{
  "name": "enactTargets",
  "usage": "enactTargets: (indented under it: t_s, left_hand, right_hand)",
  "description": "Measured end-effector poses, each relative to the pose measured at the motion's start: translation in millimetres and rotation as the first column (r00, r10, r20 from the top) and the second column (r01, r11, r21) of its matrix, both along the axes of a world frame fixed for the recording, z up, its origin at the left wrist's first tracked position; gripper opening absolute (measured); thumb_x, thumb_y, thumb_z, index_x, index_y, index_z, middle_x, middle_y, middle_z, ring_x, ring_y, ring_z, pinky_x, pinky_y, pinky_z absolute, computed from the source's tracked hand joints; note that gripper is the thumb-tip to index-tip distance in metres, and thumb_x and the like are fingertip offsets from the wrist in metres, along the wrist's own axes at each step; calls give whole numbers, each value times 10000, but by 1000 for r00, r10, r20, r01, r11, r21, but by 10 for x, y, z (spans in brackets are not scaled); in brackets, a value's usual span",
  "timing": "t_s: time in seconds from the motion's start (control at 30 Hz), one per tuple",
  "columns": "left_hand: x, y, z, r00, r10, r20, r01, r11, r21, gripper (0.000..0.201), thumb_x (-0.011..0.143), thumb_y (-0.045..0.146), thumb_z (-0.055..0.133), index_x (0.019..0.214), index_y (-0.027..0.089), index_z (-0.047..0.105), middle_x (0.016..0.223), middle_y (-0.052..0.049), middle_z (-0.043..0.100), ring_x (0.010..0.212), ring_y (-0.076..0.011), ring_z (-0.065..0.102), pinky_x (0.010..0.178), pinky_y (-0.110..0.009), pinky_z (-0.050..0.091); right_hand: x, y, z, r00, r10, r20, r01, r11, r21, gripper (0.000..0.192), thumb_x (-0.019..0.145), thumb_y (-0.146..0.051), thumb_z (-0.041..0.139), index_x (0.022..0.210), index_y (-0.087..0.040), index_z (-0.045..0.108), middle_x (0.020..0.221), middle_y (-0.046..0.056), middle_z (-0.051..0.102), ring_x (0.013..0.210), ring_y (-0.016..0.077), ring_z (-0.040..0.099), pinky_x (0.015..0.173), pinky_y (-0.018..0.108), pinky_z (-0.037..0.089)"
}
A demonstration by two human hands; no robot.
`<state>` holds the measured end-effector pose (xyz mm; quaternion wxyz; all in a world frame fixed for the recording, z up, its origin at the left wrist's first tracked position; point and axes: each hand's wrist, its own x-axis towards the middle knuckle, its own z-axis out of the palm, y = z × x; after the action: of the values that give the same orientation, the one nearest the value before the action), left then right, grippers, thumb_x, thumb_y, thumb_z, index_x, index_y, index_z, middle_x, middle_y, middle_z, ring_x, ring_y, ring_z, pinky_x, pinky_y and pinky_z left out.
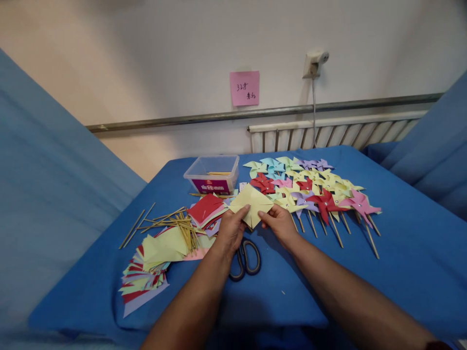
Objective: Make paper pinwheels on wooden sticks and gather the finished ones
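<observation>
pinching yellow paper [251, 204], left hand [230, 232] and right hand [280, 222] seemingly palms-down.

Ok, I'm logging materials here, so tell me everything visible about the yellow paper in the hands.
The yellow paper is a pale, thin sheet folded along creases into a diamond-like shape with pointed corners. It is held just above the blue table cover, the left hand pinching its left edge, the right hand its lower right.

Ahead of you a pale cream wall [146, 53], a pink note [244, 88] stuck on it, a metal rail [255, 113] running across, a white radiator [335, 133] below, blue cloth-covered table [401, 253] before you, blue drapes [44, 194] flanking both sides.
</observation>
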<state>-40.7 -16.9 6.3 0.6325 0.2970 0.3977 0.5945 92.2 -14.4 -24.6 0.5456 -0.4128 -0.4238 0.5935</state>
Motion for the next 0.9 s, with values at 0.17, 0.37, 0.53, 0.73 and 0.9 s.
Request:
enactTargets:
  t_s: [0.17, 0.37, 0.53, 0.73, 0.9]
  left_hand:
    - [-17, 24, 42, 994, 104, 43, -102, 993, -54, 440, 648, 159, 787, 1070, 111, 675, 1052, -129, 731, 864, -234, 705, 817, -346, 547]
    - [-34, 27, 55, 994, 84, 71, -77, 993, -89, 392, 669, 150, 759, 1052, 121, 677, 1005, -105, 742, 855, -229, 705, 796, -326, 556]
    - [-31, 18, 25, 995, 38, 97, -32, 998, -56, 482, 667, 164, 768, 1131, 98, 653, 1074, -135, 722, 944, -258, 690, 818, -338, 548]
    - [-25, 7, 18, 997, 36, 65, -33, 999, -41, 504, 666, 182, 773, 1152, 120, 652, 1054, -118, 729, 927, -256, 695, 790, -329, 554]
    - [-33, 8, 39, 996, 31, 82, -24, 996, -83, 480, 673, 188, 769, 1136, 145, 651, 1054, -107, 729, 928, -233, 691, 777, -306, 552]
  right_hand:
    - [46, -28, 15, 947, -254, 198, 182, 929, 321, 400, 769, -265, 639, 1162, -250, 567, 1111, 59, 629, 772, 158, 617, 671, 307, 511]
    - [102, -85, 42, 779, -380, 499, -55, 752, 657, 424, 738, -85, 602, 1108, -285, 649, 1466, 55, 346, 1320, 272, 388, 1073, 471, 356]
    - [76, -92, 18, 727, -393, 563, -129, 727, 674, 261, 761, -152, 661, 984, -283, 692, 1455, 41, 374, 1314, 292, 386, 1069, 504, 348]
    - [98, -51, -3, 760, -378, 529, -91, 744, 662, 92, 803, -259, 681, 889, -266, 714, 1417, 57, 436, 1295, 290, 421, 1033, 488, 388]
    - [110, -41, 7, 742, -407, 532, -87, 729, 679, 204, 782, -198, 665, 971, -269, 696, 1419, 63, 428, 1274, 288, 442, 1030, 491, 393]
